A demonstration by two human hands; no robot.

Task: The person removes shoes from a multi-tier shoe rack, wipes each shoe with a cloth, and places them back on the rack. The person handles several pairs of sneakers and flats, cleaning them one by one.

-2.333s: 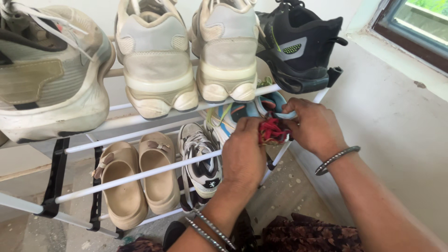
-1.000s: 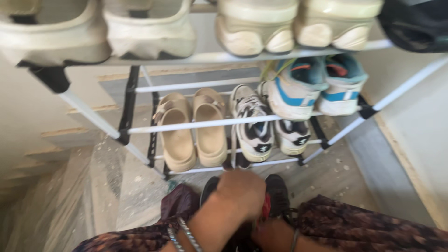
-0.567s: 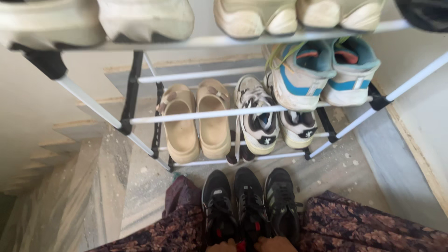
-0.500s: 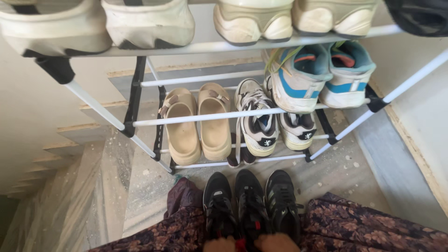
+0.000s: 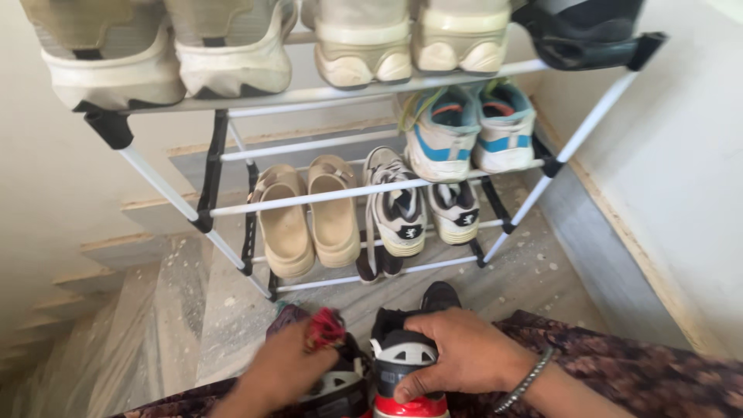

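Low in the head view, my right hand [image 5: 457, 358] grips the heel of a black sneaker [image 5: 404, 348] with a white and red sole, its toe pointing toward the rack. My left hand [image 5: 285, 373] grips a second black sneaker [image 5: 334, 383] beside it, together with a bit of red material [image 5: 326, 326]. Both shoes are held over my lap, just in front of the white metal shoe rack [image 5: 352, 192]. A metal bracelet [image 5: 526, 379] circles my right wrist.
The rack's top shelf carries cream sneakers [image 5: 364, 46] and a black shoe [image 5: 580, 35]. A blue-and-white pair [image 5: 464, 131] sits on the middle right. Beige slides [image 5: 306, 220] and grey-white sneakers [image 5: 422, 209] fill the bottom shelf. A white wall [image 5: 673, 155] stands right; speckled floor [image 5: 193, 310] lies left.
My hands left the blue pair on the middle shelf and dropped to my lap. They have risen into view, each gripping a black sneaker by the heel.
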